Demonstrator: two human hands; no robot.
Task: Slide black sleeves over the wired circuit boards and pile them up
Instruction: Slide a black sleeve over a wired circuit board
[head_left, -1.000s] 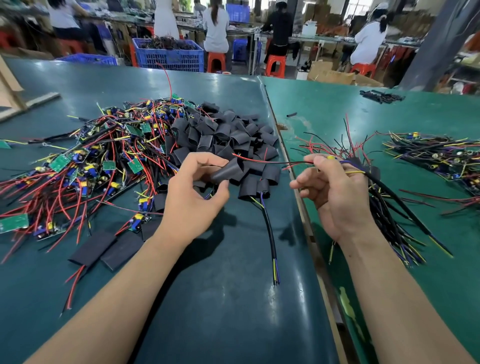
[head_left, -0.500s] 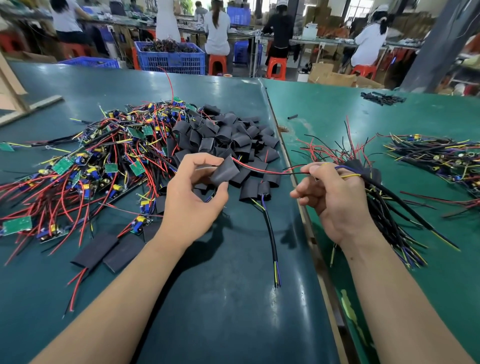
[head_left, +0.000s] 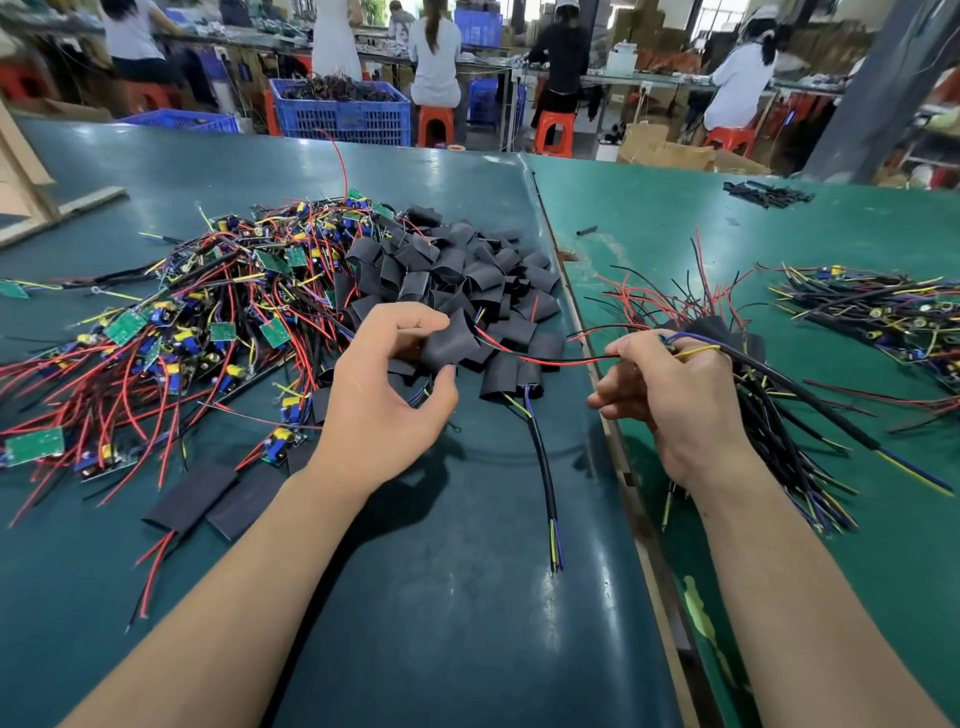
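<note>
I see the table (head_left: 467, 597) with a heap of boards (head_left: 171, 332) at left and loose sleeves (head_left: 467, 270) beside it. My left hand (head_left: 384, 395) pinches one sleeve (head_left: 449, 340) above these. My right hand (head_left: 675, 395) grips its wires (head_left: 545, 358), fingers curled.

Loose sleeves (head_left: 457, 270) lie heaped right of the bare boards (head_left: 197, 322); sleeved boards (head_left: 769, 395) lie farther right.
</note>
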